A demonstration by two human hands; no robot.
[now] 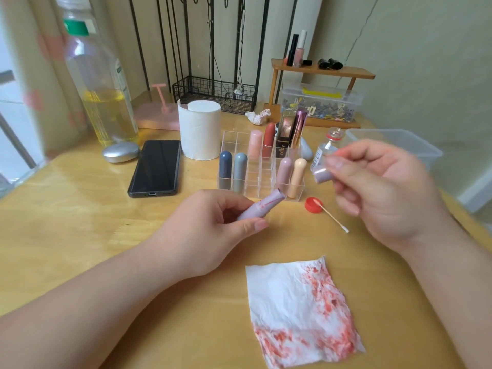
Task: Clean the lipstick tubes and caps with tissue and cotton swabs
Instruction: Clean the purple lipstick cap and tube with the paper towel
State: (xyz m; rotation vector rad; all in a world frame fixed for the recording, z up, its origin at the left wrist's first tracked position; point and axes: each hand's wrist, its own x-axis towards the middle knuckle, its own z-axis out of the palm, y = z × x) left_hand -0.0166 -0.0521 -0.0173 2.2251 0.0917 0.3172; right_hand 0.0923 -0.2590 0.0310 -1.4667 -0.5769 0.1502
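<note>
My left hand grips a lilac lipstick tube with red smears near its open end, tilted up to the right. My right hand holds the matching lilac cap up above the table, apart from the tube. A cotton swab lies on the table with one tip in a red bottle cap. A tissue stained with red lipstick lies flat in front of me. A clear organizer holds several capped lipsticks.
A tissue roll, a black phone, a silver oval object and a large bottle of yellow liquid stand at the left. A small glass vial and a clear plastic box sit right. A wooden shelf stands behind.
</note>
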